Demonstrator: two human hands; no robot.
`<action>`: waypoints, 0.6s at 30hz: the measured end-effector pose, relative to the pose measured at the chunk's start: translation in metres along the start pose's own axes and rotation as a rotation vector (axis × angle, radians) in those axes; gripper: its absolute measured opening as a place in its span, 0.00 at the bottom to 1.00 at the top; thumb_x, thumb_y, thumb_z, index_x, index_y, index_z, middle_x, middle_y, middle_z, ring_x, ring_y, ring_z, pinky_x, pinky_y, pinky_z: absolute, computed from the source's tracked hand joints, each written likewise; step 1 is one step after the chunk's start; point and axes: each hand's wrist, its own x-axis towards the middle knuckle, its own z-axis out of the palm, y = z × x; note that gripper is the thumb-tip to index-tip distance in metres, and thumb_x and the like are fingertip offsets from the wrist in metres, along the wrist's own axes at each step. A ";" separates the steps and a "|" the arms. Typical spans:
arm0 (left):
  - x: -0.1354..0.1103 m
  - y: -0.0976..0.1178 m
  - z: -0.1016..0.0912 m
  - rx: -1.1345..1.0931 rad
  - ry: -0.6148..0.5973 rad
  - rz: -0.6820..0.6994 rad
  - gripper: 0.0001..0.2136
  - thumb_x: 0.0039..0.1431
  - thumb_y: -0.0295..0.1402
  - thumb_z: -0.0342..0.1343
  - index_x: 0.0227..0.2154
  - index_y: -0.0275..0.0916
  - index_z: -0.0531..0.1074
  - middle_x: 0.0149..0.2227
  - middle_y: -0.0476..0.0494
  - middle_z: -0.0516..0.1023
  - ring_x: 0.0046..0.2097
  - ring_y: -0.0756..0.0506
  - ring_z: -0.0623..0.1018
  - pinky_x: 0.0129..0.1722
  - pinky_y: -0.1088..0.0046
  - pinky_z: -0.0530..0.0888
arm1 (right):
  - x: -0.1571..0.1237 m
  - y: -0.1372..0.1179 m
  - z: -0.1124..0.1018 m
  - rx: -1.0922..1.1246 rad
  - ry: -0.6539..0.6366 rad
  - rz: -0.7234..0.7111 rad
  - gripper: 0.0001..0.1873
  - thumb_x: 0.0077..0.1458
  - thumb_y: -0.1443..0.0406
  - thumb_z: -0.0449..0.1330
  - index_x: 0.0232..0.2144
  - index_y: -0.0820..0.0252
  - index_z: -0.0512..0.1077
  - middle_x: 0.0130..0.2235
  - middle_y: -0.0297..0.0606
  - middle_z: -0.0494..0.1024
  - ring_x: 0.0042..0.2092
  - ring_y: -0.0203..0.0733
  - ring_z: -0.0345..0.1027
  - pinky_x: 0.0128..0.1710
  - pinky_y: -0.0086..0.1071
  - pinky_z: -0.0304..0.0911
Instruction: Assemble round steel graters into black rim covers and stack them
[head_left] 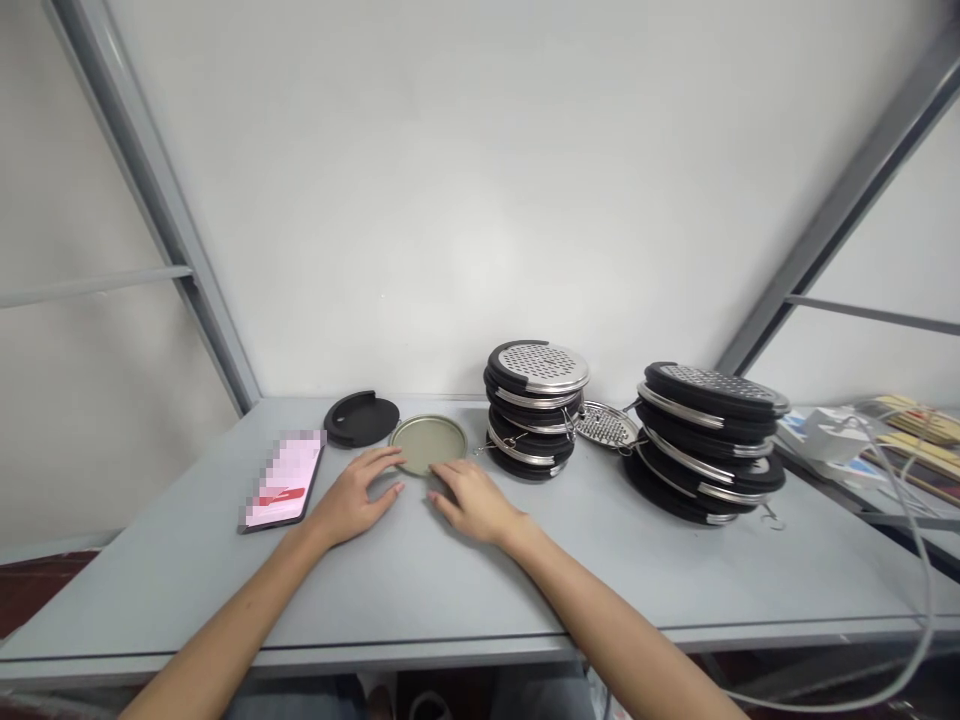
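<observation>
Both my hands rest on the grey table near a round, shallow olive-coloured metal lid or tray (427,443). My left hand (358,497) lies at its lower left, fingers extended with the fingertips close to the rim and nothing held. On the near right side, my right hand (472,500) has its fingers apart and its fingertips at the rim's edge; contact cannot be made out. Just behind and left of the olive piece lies a black round cover (361,418) with a small hole and a notched edge.
A phone (285,482) lies at the left. Stacked round graters with black covers (536,410) stand right of centre, beside a loose perforated metal disc (606,425). A larger stack (705,445) is farther right. A white cable (919,560) hangs over the right edge.
</observation>
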 end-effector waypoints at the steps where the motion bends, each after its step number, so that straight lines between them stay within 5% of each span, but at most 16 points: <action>1: 0.000 0.000 0.000 0.007 -0.011 0.006 0.16 0.60 0.39 0.55 0.49 0.42 0.73 0.57 0.40 0.71 0.58 0.38 0.70 0.59 0.56 0.66 | -0.005 -0.001 -0.003 0.019 -0.005 -0.033 0.17 0.61 0.62 0.53 0.51 0.63 0.69 0.47 0.47 0.77 0.47 0.49 0.70 0.49 0.40 0.61; 7: -0.002 0.003 0.000 -0.047 -0.173 0.039 0.14 0.58 0.42 0.58 0.44 0.46 0.78 0.52 0.42 0.77 0.55 0.38 0.73 0.56 0.58 0.70 | -0.027 -0.001 -0.017 0.098 0.001 -0.168 0.11 0.61 0.67 0.54 0.42 0.58 0.74 0.40 0.40 0.80 0.43 0.43 0.71 0.45 0.36 0.61; 13: -0.001 0.003 0.000 -0.081 -0.210 0.054 0.11 0.58 0.41 0.58 0.41 0.46 0.80 0.52 0.42 0.77 0.54 0.38 0.74 0.55 0.57 0.70 | -0.026 0.000 -0.017 0.098 0.027 -0.183 0.10 0.60 0.67 0.54 0.41 0.57 0.74 0.39 0.38 0.80 0.42 0.42 0.72 0.45 0.36 0.62; 18: -0.002 0.002 -0.001 -0.064 -0.218 0.049 0.11 0.59 0.41 0.58 0.41 0.46 0.80 0.52 0.42 0.77 0.55 0.38 0.74 0.55 0.57 0.70 | -0.037 0.007 -0.024 0.094 0.244 -0.261 0.10 0.61 0.66 0.51 0.32 0.58 0.72 0.30 0.39 0.77 0.33 0.41 0.68 0.35 0.34 0.63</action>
